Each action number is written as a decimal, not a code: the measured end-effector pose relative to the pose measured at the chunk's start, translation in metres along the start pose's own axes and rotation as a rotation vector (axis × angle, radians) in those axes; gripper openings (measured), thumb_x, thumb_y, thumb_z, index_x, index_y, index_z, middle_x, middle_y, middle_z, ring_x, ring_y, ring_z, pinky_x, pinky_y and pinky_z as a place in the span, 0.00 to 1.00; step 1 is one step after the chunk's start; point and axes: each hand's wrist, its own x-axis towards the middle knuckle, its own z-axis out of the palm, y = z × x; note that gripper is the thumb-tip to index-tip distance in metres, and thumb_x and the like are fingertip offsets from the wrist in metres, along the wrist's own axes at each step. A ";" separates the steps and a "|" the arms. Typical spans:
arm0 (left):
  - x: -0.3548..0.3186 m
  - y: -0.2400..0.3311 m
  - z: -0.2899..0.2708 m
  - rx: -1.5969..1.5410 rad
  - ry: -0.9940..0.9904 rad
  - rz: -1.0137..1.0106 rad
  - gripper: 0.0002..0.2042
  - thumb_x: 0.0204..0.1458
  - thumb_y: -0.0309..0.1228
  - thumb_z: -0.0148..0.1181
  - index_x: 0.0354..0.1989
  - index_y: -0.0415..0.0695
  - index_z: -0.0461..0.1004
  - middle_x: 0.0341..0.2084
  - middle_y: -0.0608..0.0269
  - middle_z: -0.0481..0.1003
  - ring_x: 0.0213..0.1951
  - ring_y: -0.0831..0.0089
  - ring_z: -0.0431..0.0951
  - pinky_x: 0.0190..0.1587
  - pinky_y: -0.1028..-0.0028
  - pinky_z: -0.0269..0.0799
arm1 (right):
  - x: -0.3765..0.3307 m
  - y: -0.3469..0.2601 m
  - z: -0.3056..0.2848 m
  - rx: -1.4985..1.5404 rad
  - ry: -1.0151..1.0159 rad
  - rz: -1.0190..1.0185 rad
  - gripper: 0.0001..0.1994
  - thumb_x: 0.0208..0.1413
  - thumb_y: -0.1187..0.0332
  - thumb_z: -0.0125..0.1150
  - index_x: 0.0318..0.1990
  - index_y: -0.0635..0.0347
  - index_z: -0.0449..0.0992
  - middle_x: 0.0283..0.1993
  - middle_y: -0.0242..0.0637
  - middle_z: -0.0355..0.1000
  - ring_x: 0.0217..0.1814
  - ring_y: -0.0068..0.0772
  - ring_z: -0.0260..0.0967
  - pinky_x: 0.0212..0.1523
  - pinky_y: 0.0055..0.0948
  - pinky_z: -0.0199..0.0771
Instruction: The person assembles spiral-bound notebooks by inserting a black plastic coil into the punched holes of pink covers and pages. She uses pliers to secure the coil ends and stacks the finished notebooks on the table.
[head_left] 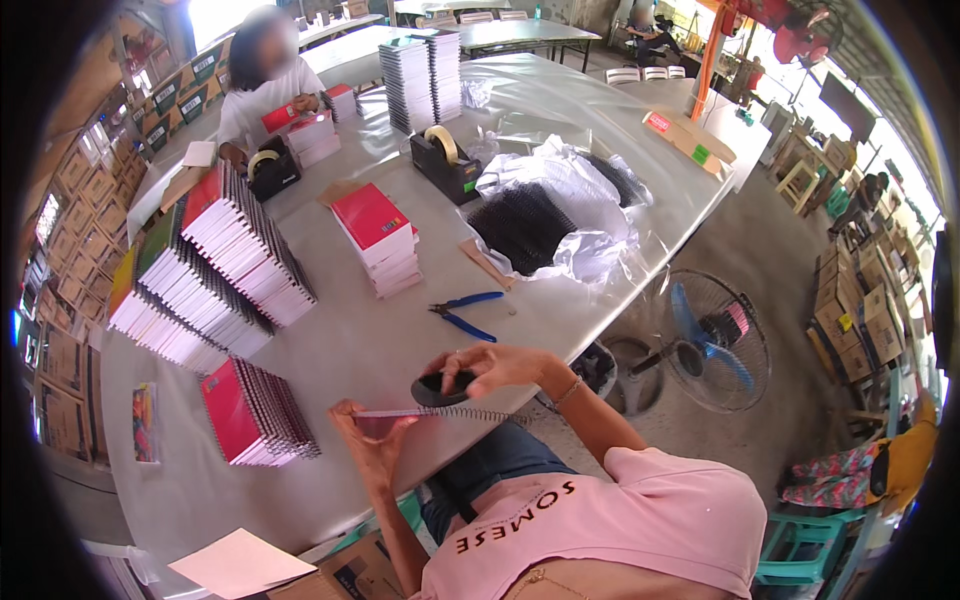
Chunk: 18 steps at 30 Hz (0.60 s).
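My left hand point(372, 450) grips a thin notebook point(390, 424) edge-on near the front edge of the table. A dark spiral coil point(480, 413) runs along its spine and sticks out well past the right end. Bent over a black, rounded, hollow-looking piece point(432, 392), just above the coil, is my right hand point(480, 367); its fingers grip that piece. Blue-handled cutting pliers point(466, 314) lie open beyond my hands. To the left stands a short stack of red spiral notebooks point(255, 412). A stack of red-covered books without visible coils point(376, 235) sits farther back.
Tall notebook stacks point(225, 265) fill the left side. Two tape dispensers point(448, 165) stand farther back, near black coils point(525, 225) on crumpled white wrapping point(590, 245). Across the table, a person point(268, 100) handles red books. A standing fan point(710, 340) is beside the table's right edge.
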 end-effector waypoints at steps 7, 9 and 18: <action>-0.008 0.000 0.009 -0.097 -0.008 -0.058 0.38 0.31 0.39 0.82 0.45 0.44 0.59 0.40 0.64 0.57 0.44 0.67 0.61 0.51 0.71 0.62 | 0.000 -0.013 0.003 -0.258 0.104 0.099 0.21 0.50 0.53 0.73 0.44 0.59 0.80 0.63 0.43 0.62 0.66 0.37 0.58 0.67 0.33 0.56; -0.006 0.000 0.007 -0.099 -0.008 -0.049 0.38 0.31 0.38 0.82 0.45 0.44 0.59 0.40 0.64 0.57 0.44 0.67 0.62 0.51 0.72 0.62 | -0.004 -0.013 0.007 0.087 0.013 -0.031 0.22 0.50 0.51 0.73 0.44 0.58 0.80 0.63 0.43 0.62 0.66 0.35 0.58 0.66 0.32 0.56; -0.002 0.012 0.000 -0.011 -0.019 -0.081 0.38 0.29 0.36 0.83 0.45 0.44 0.58 0.39 0.64 0.56 0.43 0.67 0.61 0.51 0.73 0.61 | 0.038 -0.038 0.004 0.199 0.200 -0.167 0.27 0.55 0.49 0.68 0.50 0.65 0.76 0.50 0.34 0.71 0.54 0.25 0.67 0.59 0.28 0.68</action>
